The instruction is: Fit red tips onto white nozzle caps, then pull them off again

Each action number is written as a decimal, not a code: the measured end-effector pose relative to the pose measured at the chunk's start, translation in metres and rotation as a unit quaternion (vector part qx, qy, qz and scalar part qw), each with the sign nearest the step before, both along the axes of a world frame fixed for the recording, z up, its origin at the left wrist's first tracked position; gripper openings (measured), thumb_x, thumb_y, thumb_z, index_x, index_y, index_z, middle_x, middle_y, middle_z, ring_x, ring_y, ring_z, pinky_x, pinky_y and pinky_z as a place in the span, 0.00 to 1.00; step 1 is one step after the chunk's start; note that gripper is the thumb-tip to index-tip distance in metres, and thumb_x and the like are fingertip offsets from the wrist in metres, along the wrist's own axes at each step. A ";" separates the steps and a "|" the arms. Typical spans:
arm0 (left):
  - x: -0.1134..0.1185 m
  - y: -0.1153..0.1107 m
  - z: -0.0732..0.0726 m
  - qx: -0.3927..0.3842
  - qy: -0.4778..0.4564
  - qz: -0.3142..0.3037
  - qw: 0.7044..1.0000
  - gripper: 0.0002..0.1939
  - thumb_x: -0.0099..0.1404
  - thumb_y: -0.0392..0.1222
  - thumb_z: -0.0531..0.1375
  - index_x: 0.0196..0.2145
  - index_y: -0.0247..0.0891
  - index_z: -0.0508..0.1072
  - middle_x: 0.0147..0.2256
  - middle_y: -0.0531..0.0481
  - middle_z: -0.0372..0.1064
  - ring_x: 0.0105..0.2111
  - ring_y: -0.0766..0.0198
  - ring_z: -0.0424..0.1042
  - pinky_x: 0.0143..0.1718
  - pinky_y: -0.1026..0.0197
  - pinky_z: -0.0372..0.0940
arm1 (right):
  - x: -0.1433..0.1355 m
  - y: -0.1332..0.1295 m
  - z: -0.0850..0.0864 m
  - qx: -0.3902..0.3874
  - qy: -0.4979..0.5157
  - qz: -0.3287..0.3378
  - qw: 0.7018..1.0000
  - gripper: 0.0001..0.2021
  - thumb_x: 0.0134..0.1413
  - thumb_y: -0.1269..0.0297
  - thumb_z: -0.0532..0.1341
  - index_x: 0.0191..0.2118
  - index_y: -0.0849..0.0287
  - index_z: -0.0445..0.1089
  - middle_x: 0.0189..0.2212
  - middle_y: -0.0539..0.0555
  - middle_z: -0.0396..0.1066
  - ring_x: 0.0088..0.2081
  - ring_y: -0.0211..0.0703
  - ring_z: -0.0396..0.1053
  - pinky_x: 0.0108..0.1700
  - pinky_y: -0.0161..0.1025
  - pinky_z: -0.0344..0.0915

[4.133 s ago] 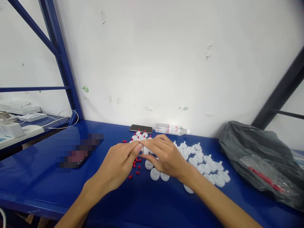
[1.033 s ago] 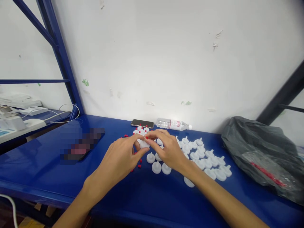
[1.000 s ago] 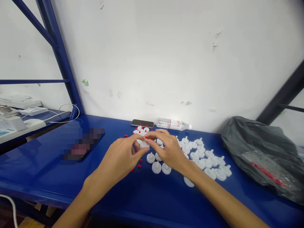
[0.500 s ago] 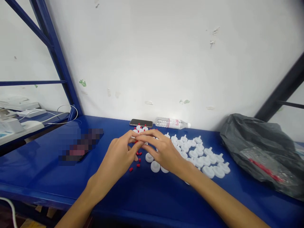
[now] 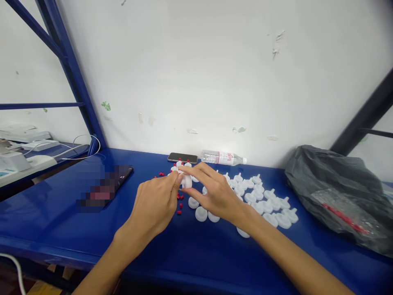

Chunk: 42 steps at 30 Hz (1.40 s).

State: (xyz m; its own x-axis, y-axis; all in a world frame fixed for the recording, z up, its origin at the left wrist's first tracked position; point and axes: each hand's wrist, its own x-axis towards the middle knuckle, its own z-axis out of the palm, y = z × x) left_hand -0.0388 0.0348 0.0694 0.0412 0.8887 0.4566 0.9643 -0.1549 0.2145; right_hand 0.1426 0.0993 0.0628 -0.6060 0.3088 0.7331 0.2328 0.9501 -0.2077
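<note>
Both my hands meet over the blue shelf top (image 5: 61,229). My right hand (image 5: 215,194) pinches a small white plastic piece (image 5: 186,181) between thumb and fingers, lifted just off the surface. My left hand (image 5: 156,205) closes its fingertips against the left side of the same white piece, thumb and index pressed together there. Whether it pinches a red bit I cannot tell, too small and hidden by the fingers.

Just below and between the hands: loose red caps (image 5: 179,205) scattered on the shelf top, a few more just left of my left fingertips. Under my right palm and just below the held piece, three white pieces (image 5: 201,214) sit flat, stems up. To the right of my right hand a spread of white pieces (image 5: 270,205) runs alongside my forearm, one of them touching the wrist edge or just beside it.

Beyond my fingertips, a small group of white pieces with red caps on (image 5: 181,164). Past those, against the wall, a phone (image 5: 182,157) lying flat and a water bottle (image 5: 222,157) on its side, just beside each other. Well left of my left hand, a second phone (image 5: 116,180), part blurred. Far right of my right arm, a grey plastic bag (image 5: 337,196) slumped on the shelf top.
</note>
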 end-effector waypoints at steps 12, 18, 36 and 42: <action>-0.004 0.000 0.010 -0.126 -0.470 -0.115 0.866 0.24 0.70 0.54 0.50 0.19 0.44 0.54 0.14 0.60 0.43 0.14 0.68 0.48 0.17 0.62 0.51 | -0.002 0.001 0.007 0.257 -0.014 0.003 0.966 0.17 0.70 0.76 0.53 0.59 0.64 0.70 0.51 0.61 0.76 0.60 0.49 0.70 0.64 0.45 0.68; -0.058 -0.012 0.039 -0.021 -0.476 -0.041 0.878 0.27 0.70 0.54 0.54 0.17 0.43 0.52 0.14 0.59 0.45 0.14 0.69 0.49 0.18 0.62 0.50 | 0.040 0.039 0.015 0.096 0.089 -0.232 0.964 0.13 0.69 0.68 0.59 0.55 0.52 0.74 0.48 0.58 0.75 0.48 0.51 0.75 0.49 0.51 0.76; -0.092 0.027 -0.011 -0.190 0.009 0.046 0.981 0.09 0.64 0.36 0.54 0.34 0.44 0.74 0.34 0.49 0.78 0.32 0.56 0.75 0.33 0.60 0.59 | 0.012 0.035 -0.018 -0.077 -0.159 -0.202 0.963 0.05 0.62 0.60 0.68 0.37 0.55 0.78 0.38 0.53 0.78 0.41 0.49 0.73 0.39 0.41 0.63; -0.090 0.031 -0.017 -0.208 -0.001 0.022 0.978 0.08 0.65 0.35 0.55 0.34 0.43 0.74 0.32 0.49 0.77 0.33 0.58 0.74 0.33 0.61 0.58 | 0.012 0.036 -0.018 -0.091 -0.153 -0.220 0.959 0.07 0.64 0.59 0.66 0.37 0.54 0.80 0.31 0.52 0.80 0.34 0.47 0.76 0.33 0.40 0.63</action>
State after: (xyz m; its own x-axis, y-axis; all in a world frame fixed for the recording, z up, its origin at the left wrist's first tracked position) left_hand -0.1289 0.0655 0.0528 -0.0015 0.9984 0.0557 0.9679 -0.0126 0.2512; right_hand 0.1542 0.1354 0.0444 -0.5658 0.6899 0.4515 0.6795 0.7004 -0.2187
